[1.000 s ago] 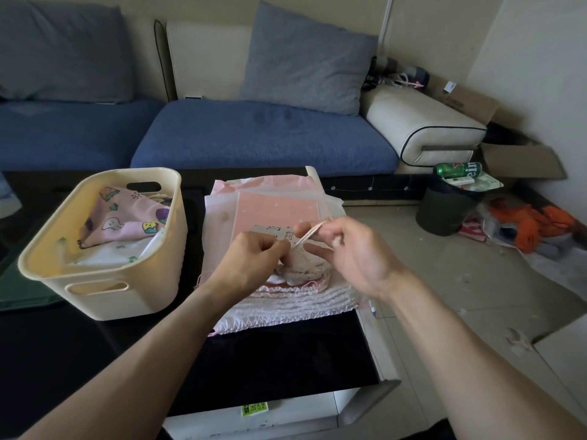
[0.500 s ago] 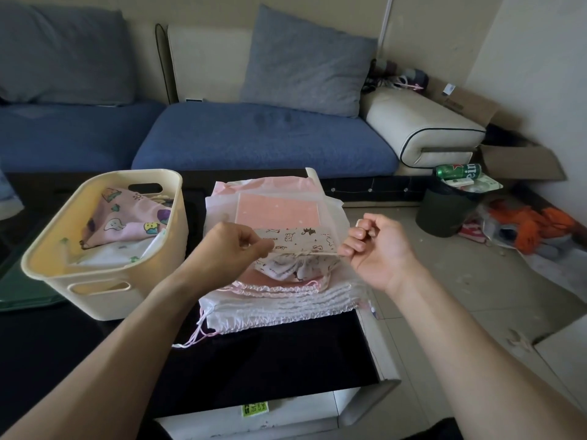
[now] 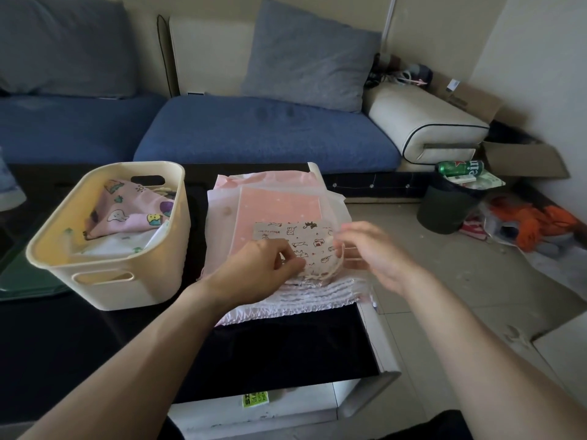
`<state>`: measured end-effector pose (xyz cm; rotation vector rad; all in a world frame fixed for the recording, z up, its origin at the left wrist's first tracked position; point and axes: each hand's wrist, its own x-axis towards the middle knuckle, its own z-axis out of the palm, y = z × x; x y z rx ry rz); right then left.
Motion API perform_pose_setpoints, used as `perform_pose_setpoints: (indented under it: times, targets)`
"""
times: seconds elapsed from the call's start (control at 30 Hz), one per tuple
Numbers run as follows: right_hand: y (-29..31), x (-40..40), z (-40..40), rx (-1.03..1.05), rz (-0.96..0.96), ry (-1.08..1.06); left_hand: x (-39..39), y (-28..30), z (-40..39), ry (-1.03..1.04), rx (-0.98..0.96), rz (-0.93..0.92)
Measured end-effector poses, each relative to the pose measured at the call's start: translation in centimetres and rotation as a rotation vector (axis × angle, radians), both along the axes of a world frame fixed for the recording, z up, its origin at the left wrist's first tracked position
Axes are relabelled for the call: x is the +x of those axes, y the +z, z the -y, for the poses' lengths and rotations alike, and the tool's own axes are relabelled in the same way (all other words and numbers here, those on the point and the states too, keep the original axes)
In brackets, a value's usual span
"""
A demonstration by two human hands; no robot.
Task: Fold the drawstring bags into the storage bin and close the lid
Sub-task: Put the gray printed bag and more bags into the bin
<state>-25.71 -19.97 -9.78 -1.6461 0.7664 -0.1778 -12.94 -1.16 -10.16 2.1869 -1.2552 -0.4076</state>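
Since half a second ago both hands have dropped onto the small printed bag (image 3: 295, 241), which now lies flat on the pile of bags (image 3: 279, 211) instead of being stretched in the air. The left hand (image 3: 254, 269) pinches its near edge with curled fingers; the right hand (image 3: 374, 252) is blurred at the cord loop (image 3: 344, 254), so whether it holds the cord I cannot tell. The bag looks light, thin and limp, so it should crease easily but slide on the smooth bags beneath. Holding it by the gathered hem or the corners seems safer than by the loose cord, which could snag. The cream bin (image 3: 108, 246) stands just left of the pile, open, with a cartoon bag (image 3: 127, 211) inside; no lid shows. Everything sits on a glossy black table (image 3: 286, 350) before a blue sofa (image 3: 254, 128), with a tiled floor (image 3: 460, 281) to the right.
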Motion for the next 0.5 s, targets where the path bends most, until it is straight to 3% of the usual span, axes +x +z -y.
perform_pose_setpoints:
  times: [0.1,0.23,0.4,0.5]
  targets:
    - [-0.4,-0.6,0.3,-0.329,-0.151,-0.008,0.1,0.3,-0.3,-0.061,0.044,-0.073]
    - [0.5,-0.8,-0.3,-0.571,-0.030,0.143,0.1,0.4,-0.5,-0.100,0.039,0.022]
    - [1.6,-0.9,-1.4,-0.673,0.043,0.422,-0.2,0.9,-0.1,-0.050,-0.063,0.012]
    - [1.5,-0.9,-1.4,-0.764,0.054,0.403,-0.3,0.9,0.1,-0.046,-0.055,-0.039]
